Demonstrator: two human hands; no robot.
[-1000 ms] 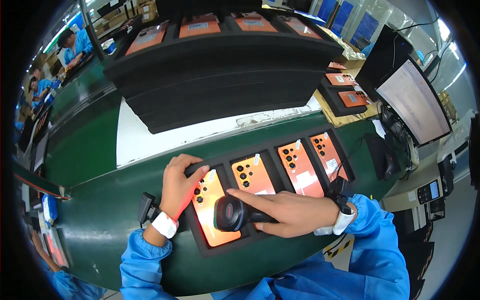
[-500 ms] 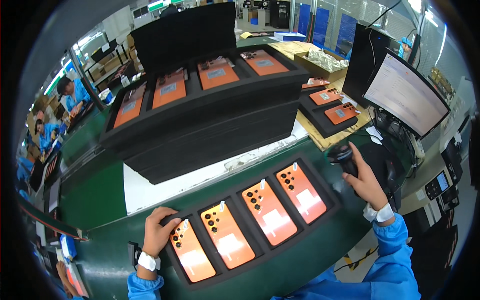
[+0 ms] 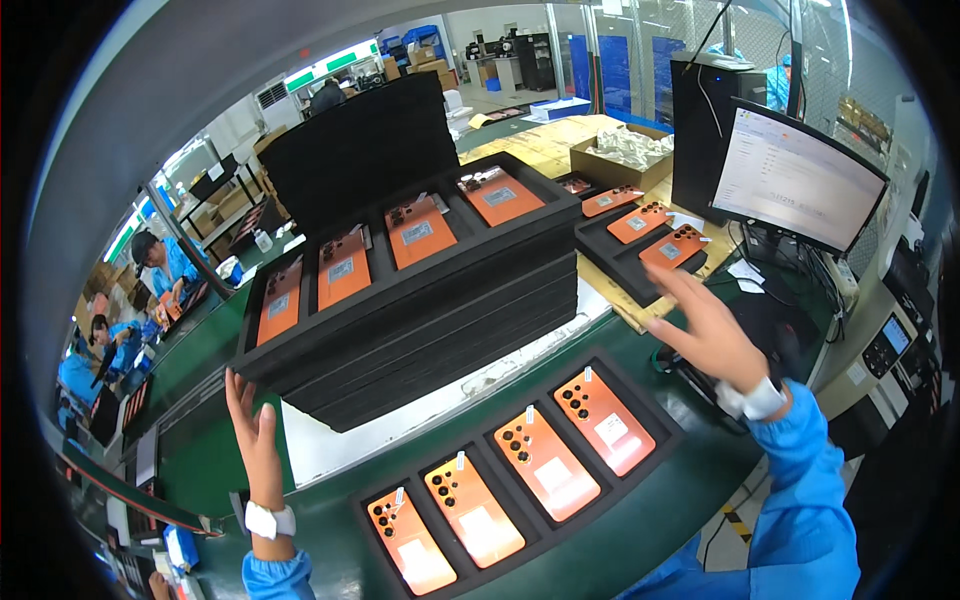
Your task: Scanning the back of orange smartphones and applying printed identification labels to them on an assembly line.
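My left hand [image 3: 258,440] is raised with fingers apart, its fingertips by the left front corner of a tall stack of black foam trays [image 3: 440,340]. I cannot tell whether they touch it. Several orange phones lie back up in the top tray. My right hand [image 3: 708,335] is empty, fingers stretched out over the table's right side. Below it lies a dark handheld scanner [image 3: 685,372], partly hidden. Nearest me, a black foam tray [image 3: 444,530] holds a row of orange phones [image 3: 552,480], camera sides up, with small white tabs at their tops.
Behind my right hand, a smaller black tray [image 3: 625,262] carries more orange phones. A monitor [image 3: 800,180], a black computer tower [image 3: 695,140] and cables stand at right. An open carton [image 3: 615,165] sits behind. Co-workers in blue [image 3: 175,265] work at far left.
My right hand has let go of the scanner and opened. My left hand has left the near tray's corner and moved up-left to the stack. The view has shifted somewhat.
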